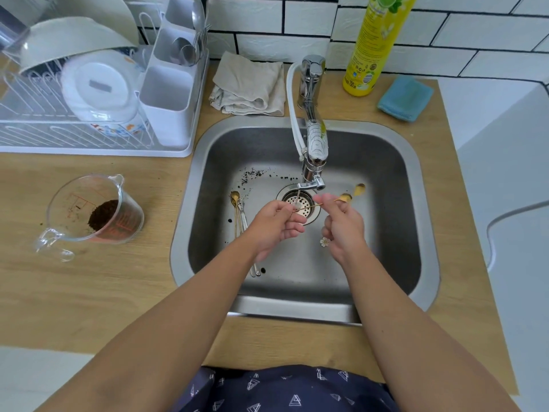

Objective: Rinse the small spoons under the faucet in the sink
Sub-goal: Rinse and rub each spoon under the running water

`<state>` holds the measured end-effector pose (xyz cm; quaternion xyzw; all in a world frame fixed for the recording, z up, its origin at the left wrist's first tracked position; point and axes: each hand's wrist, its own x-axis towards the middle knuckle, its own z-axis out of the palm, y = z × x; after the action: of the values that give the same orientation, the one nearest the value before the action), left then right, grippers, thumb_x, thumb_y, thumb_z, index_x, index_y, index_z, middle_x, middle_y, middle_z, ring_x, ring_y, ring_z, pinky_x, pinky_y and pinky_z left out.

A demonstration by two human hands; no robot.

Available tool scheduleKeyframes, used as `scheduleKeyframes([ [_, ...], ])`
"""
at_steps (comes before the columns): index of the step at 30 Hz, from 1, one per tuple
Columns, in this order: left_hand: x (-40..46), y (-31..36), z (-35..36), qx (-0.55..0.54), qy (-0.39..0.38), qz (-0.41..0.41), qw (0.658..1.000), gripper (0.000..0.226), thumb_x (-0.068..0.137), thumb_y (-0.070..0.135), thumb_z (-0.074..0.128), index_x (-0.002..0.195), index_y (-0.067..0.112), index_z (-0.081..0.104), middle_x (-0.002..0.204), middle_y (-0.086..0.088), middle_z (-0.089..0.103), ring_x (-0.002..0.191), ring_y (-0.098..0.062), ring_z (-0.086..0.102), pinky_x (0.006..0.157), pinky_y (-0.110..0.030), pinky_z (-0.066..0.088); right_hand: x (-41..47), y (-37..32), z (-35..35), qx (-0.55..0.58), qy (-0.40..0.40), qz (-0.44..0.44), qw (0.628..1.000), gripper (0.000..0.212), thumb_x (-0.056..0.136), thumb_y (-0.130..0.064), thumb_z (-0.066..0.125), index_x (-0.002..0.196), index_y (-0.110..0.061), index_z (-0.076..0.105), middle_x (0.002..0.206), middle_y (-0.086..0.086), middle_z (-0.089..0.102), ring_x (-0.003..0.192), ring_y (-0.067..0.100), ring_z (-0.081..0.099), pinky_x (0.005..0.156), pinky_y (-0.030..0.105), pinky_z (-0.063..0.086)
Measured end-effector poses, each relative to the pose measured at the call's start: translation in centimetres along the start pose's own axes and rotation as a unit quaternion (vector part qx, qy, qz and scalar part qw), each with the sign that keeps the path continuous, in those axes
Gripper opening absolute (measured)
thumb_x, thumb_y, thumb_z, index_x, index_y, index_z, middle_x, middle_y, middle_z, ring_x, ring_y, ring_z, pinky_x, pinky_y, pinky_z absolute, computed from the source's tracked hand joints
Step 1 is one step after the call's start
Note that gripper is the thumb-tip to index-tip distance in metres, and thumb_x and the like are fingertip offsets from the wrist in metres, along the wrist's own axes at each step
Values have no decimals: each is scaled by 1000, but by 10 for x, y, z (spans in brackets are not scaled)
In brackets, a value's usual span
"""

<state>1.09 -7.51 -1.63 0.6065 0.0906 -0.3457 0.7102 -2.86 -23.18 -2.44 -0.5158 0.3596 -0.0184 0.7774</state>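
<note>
Gold spoons (236, 203) in a steel-grey sink (386, 162), light wood worktop (89, 292). Yellow bottle (374, 40), blue sponge (404, 98), beige cloth (248, 84).

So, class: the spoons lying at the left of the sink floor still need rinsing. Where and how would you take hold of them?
Probably by the handles. The spoons lie flat on the sink floor, bowls towards the back wall, thin handles running towards the person, partly under the left hand. Come from above at mid-handle and pinch across the stems; the bowls stay free for the faucet stream.
</note>
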Motion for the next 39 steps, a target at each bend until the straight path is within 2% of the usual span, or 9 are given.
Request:
scheduleKeyframes([
  [7, -28, -6, -42, 246, -38, -26, 968, 14, 102, 27, 55, 100, 18, 65, 90, 2, 78, 61, -8, 63, 53, -20, 44, -6, 14, 24, -117, -102, 39, 987, 28, 102, -32, 67, 107, -6, 75, 58, -15, 67, 43, 6, 24, 39, 19, 25],
  [12, -29, -5, -31, 227, 37, 11, 973, 11, 101, 20, 57, 98, 13, 65, 84, -2, 77, 56, -10, 65, 50, -20, 47, -4, 17, 31, -65, -92, 43, 993, 21, 103, -31, 65, 98, -15, 78, 82, -7, 79, 42, 5, 25, 39, 19, 24],
  [16, -29, 3, -23, 202, 39, 14, 979, 10, 102, 16, 56, 96, 13, 63, 85, -5, 75, 55, -10, 67, 48, -18, 47, -12, 23, 30, -117, -138, 51, 982, 22, 98, -27, 71, 109, -10, 78, 69, -10, 74, 40, 4, 29, 37, 18, 27],
  [20, -36, 4, -30, 236, -38, -25, 971, 11, 101, 14, 56, 99, 5, 62, 85, -6, 76, 58, -13, 68, 52, -20, 49, 3, 3, 20, -61, -65, 32, 996, 15, 99, -26, 71, 98, -15, 80, 53, -13, 57, 40, 4, 23, 38, 20, 21],
  [25, -41, 2, -38, 256, -81, -87, 959, 11, 103, 12, 50, 98, 7, 58, 86, -8, 73, 58, -11, 64, 52, -21, 49, 4, 1, 24, -76, -52, 12, 996, 14, 99, -18, 69, 111, -25, 68, 94, 2, 81, 38, 2, 32, 38, 19, 27],
  [31, -49, 2, -33, 462, -8, -117, 879, 38, 103, 47, 33, 111, 16, 54, 97, 0, 57, 89, -20, 56, 72, -34, 43, 6, 7, 27, -77, -43, 42, 995, 17, 103, -32, 63, 95, -18, 69, 98, 6, 82, 39, 7, 24, 37, 20, 23],
  [33, -51, 4, -32, 406, 9, -143, 903, 46, 104, 54, 29, 113, 17, 54, 95, 1, 52, 89, -20, 55, 76, -34, 44, 6, 9, 26, -39, -98, 61, 993, 16, 107, -30, 58, 107, -19, 69, 105, 5, 82, 40, 6, 23, 39, 20, 22],
  [35, -52, 6, -32, 282, -5, -192, 940, 40, 103, 53, 33, 88, 21, 51, 71, 4, 45, 57, -13, 40, 55, -27, 33, 5, 12, 25, -8, -142, 70, 987, 12, 106, -25, 59, 113, -20, 68, 103, 1, 80, 41, 5, 23, 39, 19, 23],
  [39, -55, 5, -35, 252, -44, -166, 952, 41, 105, 46, 37, 80, 18, 52, 67, 2, 53, 51, -12, 40, 50, -24, 32, 2, 16, 24, -34, -115, 32, 992, 12, 102, -24, 66, 96, -15, 70, 66, -11, 65, 40, 2, 27, 38, 17, 25],
])
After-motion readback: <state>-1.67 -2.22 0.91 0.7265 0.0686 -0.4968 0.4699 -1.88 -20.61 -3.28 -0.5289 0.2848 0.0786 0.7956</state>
